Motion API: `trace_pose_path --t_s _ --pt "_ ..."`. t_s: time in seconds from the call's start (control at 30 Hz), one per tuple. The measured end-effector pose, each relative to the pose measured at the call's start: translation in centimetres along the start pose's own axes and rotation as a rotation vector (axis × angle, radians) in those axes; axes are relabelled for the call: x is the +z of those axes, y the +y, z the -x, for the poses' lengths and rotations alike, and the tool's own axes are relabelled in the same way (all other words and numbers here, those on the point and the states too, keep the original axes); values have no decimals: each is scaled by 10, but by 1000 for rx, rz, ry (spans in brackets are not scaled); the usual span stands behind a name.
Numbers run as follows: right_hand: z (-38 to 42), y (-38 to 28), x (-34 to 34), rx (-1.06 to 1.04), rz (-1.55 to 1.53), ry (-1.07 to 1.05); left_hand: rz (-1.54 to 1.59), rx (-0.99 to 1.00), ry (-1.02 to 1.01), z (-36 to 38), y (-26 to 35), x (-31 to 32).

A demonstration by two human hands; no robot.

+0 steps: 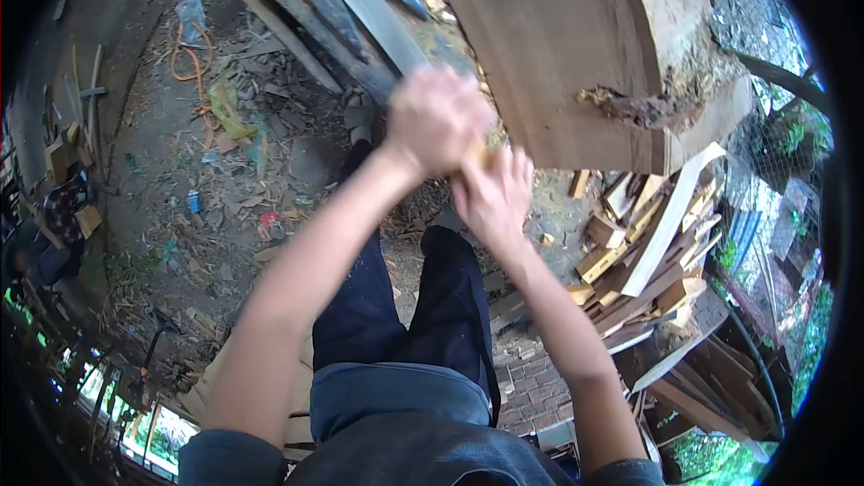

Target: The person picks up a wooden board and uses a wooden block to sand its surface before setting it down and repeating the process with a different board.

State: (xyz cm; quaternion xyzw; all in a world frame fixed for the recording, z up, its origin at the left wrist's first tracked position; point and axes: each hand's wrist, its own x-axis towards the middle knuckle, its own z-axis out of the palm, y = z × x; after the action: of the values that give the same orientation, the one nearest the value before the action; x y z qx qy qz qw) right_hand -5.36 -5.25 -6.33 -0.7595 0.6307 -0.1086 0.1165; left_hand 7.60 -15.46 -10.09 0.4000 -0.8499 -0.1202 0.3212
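My left hand (441,119), blurred by motion, is closed like a fist beside the lower left edge of a large wooden slab (558,54). What it holds is hidden. Just below and to the right, my right hand (497,198) has its thumb and fingers around a small yellowish piece (490,157), which shows only in part between the two hands. The hands are very near each other or touching. A flat grey board (382,22) reaches down to the knuckles of my left hand.
Dark metal-like pieces (319,0) lie at the top. A pile of wood offcuts (643,243) is at the right. Orange cord (191,63) and debris lie on the ground at left. Another person (58,225) is at the far left edge.
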Motion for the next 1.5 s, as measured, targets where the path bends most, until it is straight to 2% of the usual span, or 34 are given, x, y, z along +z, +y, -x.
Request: trace_pose_path --t_s 0.1,0.2,0.3,0.37,0.43,0.47,0.5,0.57,0.6,0.67,0.7,0.73,0.77,0.8,0.87,0.93,0.97,1.07,1.1,1.13,1.2,1.23,1.27,1.3,1.33,1.37,1.43,1.5 --pt "98 29 -17 76 2 -100 141 -39 -101 37 89 28" --pt "99 34 -17 69 36 -140 196 -67 -32 36 95 31" --pt "30 16 -5 5 19 -106 152 -58 -44 10 27 10" --pt "-45 -6 9 -18 23 -27 83 6 63 -26 -41 -7" --pt "-127 -24 25 -80 8 170 -36 99 106 -66 -115 -27" --pt "-162 -36 34 -72 28 202 -75 77 66 -81 -148 -36" --pt "-188 -45 38 -73 45 201 -44 35 53 -95 -170 -48" --pt "-208 -50 41 -95 10 264 -86 131 54 -103 -190 -59" --pt "-204 -48 40 -111 7 246 -84 56 98 -98 -187 -54" --pt "-170 -38 30 -117 12 186 -118 -67 125 -78 -152 -41" --pt "-136 -31 25 -105 -31 230 -105 -78 106 -59 -122 -31" --pt "-94 -21 19 -91 -36 167 -74 1 37 -40 -85 -27" --pt "-51 -14 9 -42 -9 78 -12 22 100 -22 -48 -13" --pt "-5 -3 5 6 24 -29 45 -8 -13 -2 -10 -5" --pt "70 19 -7 52 7 -100 134 -38 -68 32 57 16" --pt "103 30 -16 90 35 -131 199 -73 -24 40 98 29" --pt "110 32 -17 95 46 -158 215 -81 -32 39 97 30" --pt "69 28 -10 24 35 -162 139 -58 -23 26 60 20" --pt "36 19 -5 9 40 -131 141 -75 -67 16 31 11" --pt "-2 5 0 -2 43 -99 90 -41 34 1 -1 3" --pt "-77 -16 16 -40 27 46 2 18 98 -31 -74 -11" --pt "-115 -27 22 -47 21 86 -42 -29 62 -52 -105 -26" --pt "-149 -37 28 -74 25 134 -45 51 145 -70 -140 -32" --pt "-175 -44 35 -95 3 177 -100 -26 45 -78 -163 -40" --pt "-196 -48 39 -118 -17 225 -47 -44 114 -94 -172 -57" --pt "-211 -48 43 -117 -20 247 -186 130 213 -100 -195 -53" --pt "-217 -47 44 -174 -47 307 -179 -88 196 -100 -190 -53" --pt "-178 -36 35 -154 -28 261 -165 -30 134 -76 -165 -38"
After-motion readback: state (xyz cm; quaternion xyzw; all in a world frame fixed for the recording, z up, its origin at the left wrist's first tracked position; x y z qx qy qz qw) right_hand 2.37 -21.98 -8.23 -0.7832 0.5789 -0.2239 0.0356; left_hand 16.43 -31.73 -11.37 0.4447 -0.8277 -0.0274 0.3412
